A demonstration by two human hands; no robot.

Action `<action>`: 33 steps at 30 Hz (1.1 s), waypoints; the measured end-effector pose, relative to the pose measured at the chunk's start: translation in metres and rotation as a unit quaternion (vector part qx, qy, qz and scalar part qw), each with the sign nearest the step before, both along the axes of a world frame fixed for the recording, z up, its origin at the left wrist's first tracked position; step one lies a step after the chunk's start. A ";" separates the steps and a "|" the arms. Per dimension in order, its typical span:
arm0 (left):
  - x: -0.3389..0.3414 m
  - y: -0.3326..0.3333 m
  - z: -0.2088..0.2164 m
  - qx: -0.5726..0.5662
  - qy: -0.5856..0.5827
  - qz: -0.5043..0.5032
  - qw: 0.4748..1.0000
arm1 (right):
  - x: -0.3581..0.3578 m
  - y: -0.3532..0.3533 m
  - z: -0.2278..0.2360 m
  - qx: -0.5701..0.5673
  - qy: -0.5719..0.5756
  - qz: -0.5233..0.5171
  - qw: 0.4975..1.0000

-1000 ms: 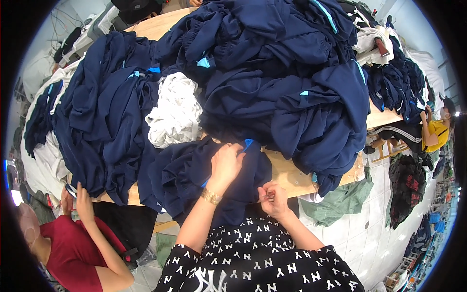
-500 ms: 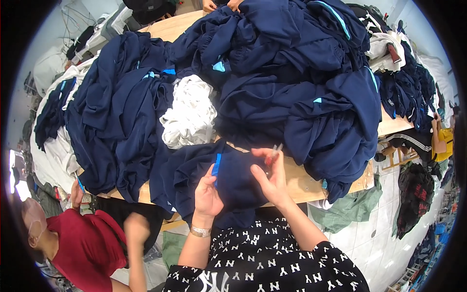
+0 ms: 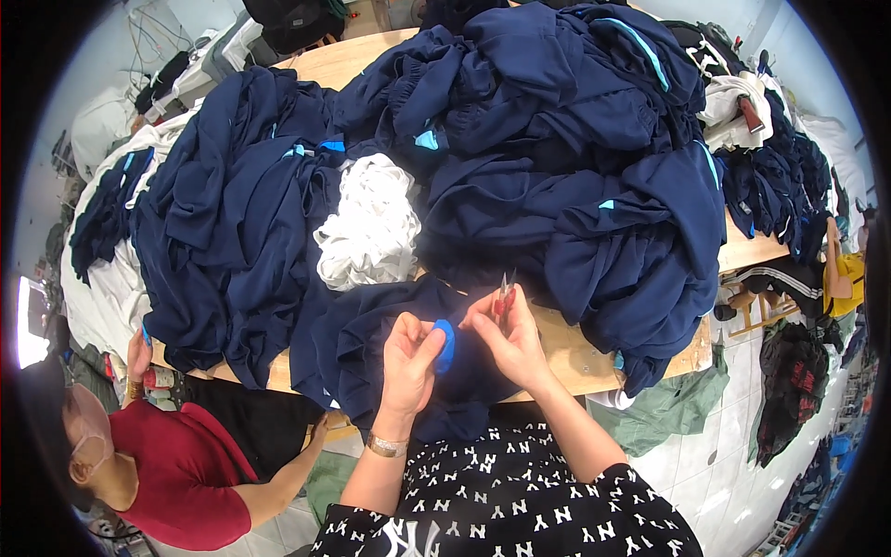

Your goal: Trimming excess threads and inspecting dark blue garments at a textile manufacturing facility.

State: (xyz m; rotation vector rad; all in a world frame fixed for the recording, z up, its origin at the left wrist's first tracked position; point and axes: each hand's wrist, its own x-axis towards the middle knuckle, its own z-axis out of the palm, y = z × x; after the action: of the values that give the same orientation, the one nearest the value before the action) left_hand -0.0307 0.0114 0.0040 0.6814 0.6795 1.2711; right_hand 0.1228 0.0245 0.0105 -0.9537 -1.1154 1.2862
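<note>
My left hand (image 3: pixel 406 360) is closed, its thumb pressing a bright blue edge strip (image 3: pixel 446 347) of a navy garment (image 3: pixel 367 320). The garment lies at the table's near edge and hangs down in front of me. Just to the right, my right hand (image 3: pixel 513 348) grips small thread snips (image 3: pixel 504 299) with red on the handles, blades pointing away from me. Its thumb and index finger pinch together beside the blue strip; whether a thread is between them is too small to tell.
Large navy garment piles (image 3: pixel 520 186) cover much of the wooden table (image 3: pixel 561 357). Beyond my left hand lies a heap of white bands (image 3: pixel 371 223). At the left stands a person in a red shirt (image 3: pixel 186 473); another in yellow (image 3: pixel 840 283) is at the far right.
The blue strip has been turned and bunched under my left thumb. My right thumb and index finger have closed together, the snips now upright. The red-shirted person's blurred arm has lowered.
</note>
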 end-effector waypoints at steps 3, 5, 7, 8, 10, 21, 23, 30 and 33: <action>0.004 0.000 0.000 -0.044 -0.074 0.023 0.996 | 0.002 -0.005 0.005 0.004 -0.076 -0.052 0.996; 0.003 -0.002 0.001 -0.053 -0.103 0.020 0.993 | -0.003 -0.007 0.009 0.047 -0.170 -0.086 0.981; 0.001 -0.004 0.000 -0.061 -0.133 0.017 0.989 | -0.007 -0.007 0.010 0.063 -0.190 -0.098 0.975; 0.003 -0.004 0.000 -0.057 -0.146 0.009 0.988 | -0.005 -0.008 -0.002 0.022 -0.114 -0.089 0.989; 0.002 -0.004 0.000 -0.053 -0.158 0.002 0.986 | 0.000 -0.006 0.001 -0.038 -0.020 -0.105 0.994; -0.013 -0.022 0.024 0.081 0.231 -0.229 0.942 | 0.011 -0.007 -0.005 -0.070 0.028 -0.131 0.988; -0.015 -0.025 0.051 0.136 0.378 -0.469 0.787 | 0.025 -0.008 -0.015 -0.044 -0.066 -0.170 0.982; 0.000 -0.021 0.027 0.072 0.507 -0.245 0.823 | 0.039 -0.018 -0.031 -0.035 -0.415 -0.161 0.895; 0.017 -0.016 -0.003 0.092 0.592 -0.133 0.789 | 0.033 -0.022 -0.043 -0.021 -0.481 -0.100 0.871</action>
State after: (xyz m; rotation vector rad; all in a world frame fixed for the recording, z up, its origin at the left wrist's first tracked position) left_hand -0.0139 -0.0045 0.0014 1.7153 1.4079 0.5110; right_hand 0.1561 0.0029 -0.0325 -1.7824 -1.6665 0.6213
